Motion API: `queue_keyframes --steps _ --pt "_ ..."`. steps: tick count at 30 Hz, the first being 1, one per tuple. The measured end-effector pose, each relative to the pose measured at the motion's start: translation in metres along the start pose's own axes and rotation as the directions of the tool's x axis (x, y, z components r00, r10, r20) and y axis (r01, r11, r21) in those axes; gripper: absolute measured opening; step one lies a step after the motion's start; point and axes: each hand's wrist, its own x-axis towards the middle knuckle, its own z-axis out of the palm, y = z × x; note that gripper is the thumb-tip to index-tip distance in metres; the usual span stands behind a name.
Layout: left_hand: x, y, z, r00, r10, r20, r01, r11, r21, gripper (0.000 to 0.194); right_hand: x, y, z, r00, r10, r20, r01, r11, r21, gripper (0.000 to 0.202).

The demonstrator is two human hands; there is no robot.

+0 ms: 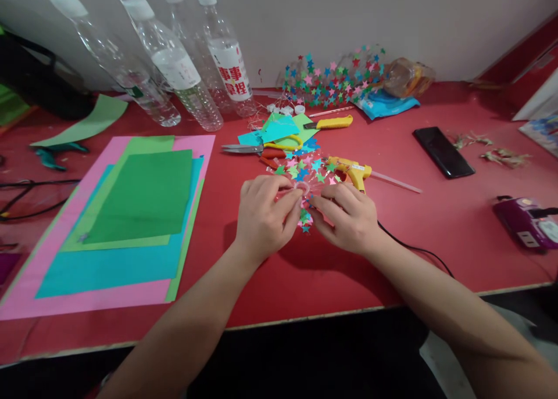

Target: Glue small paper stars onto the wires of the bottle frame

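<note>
Between my hands is a clear plastic piece with a ring-shaped middle (pixel 301 186) and thin see-through strips spreading out, covered in small paper stars (pixel 300 169) in blue, green and pink. My left hand (pixel 267 213) is closed, thumb and forefinger pinching the piece at its ring. My right hand (pixel 349 216) is at its right side, fingers bent and thumb drawn in near a few stars; what lies between those fingertips is too small to make out. Just behind the right hand lies a yellow glue gun (pixel 349 169) with a clear glue stick in its back.
Scissors (pixel 261 148), a yellow cutter (pixel 333 122) and paper scraps (pixel 279 129) lie behind. Stacked coloured sheets (pixel 139 196) are at left, several bottles (pixel 229 62) at back left. A star-covered clear piece (pixel 333 79) leans by the wall. A phone (pixel 442 151) and purple socket block (pixel 525 222) are right.
</note>
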Motion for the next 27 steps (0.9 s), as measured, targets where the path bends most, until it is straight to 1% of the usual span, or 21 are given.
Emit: queue_keyframes --steps 2,6,9,12,15,18,21,25,27 --pt "0.000 0.000 -0.001 1.000 -0.011 -0.009 0.010 1.000 -0.012 0.010 0.000 0.000 0.000 1.000 -0.005 -0.001 0.005 1.000 0.014 0.011" --pt "0.001 0.000 -0.002 0.996 -0.085 -0.026 0.082 0.992 -0.091 0.010 -0.001 0.000 -0.001 1.000 -0.013 -0.001 0.013 0.999 0.040 0.015" --pt "0.002 0.000 -0.003 0.988 -0.141 -0.054 0.130 0.976 -0.173 0.010 -0.002 0.002 -0.002 1.000 -0.012 -0.021 0.013 0.998 0.065 0.015" --pt "0.003 0.000 -0.004 0.976 -0.209 -0.062 0.184 0.944 -0.273 0.012 -0.003 0.004 -0.003 0.998 -0.014 -0.066 0.019 0.997 0.074 0.019" --pt "0.004 0.000 -0.005 0.955 -0.289 -0.068 0.253 0.911 -0.325 0.014 -0.004 0.004 -0.002 0.992 -0.058 -0.111 0.064 0.997 0.053 0.025" --pt "0.004 0.000 -0.004 0.936 -0.344 -0.071 0.300 0.888 -0.348 0.014 -0.002 0.001 0.000 0.986 -0.129 -0.104 0.129 0.992 -0.004 0.026" --pt "0.003 0.000 -0.003 0.932 -0.358 -0.062 0.311 0.875 -0.372 0.014 -0.001 -0.003 0.004 0.986 -0.137 -0.096 0.132 0.990 -0.058 0.026" --pt "0.003 0.001 -0.002 0.933 -0.352 -0.069 0.299 0.870 -0.393 0.013 0.000 -0.004 0.007 0.992 -0.082 -0.099 0.070 0.990 -0.122 0.024" --pt "0.003 0.001 -0.001 0.934 -0.351 -0.072 0.297 0.870 -0.393 0.012 0.001 -0.003 0.008 0.993 -0.072 -0.090 0.059 0.988 -0.140 0.021"
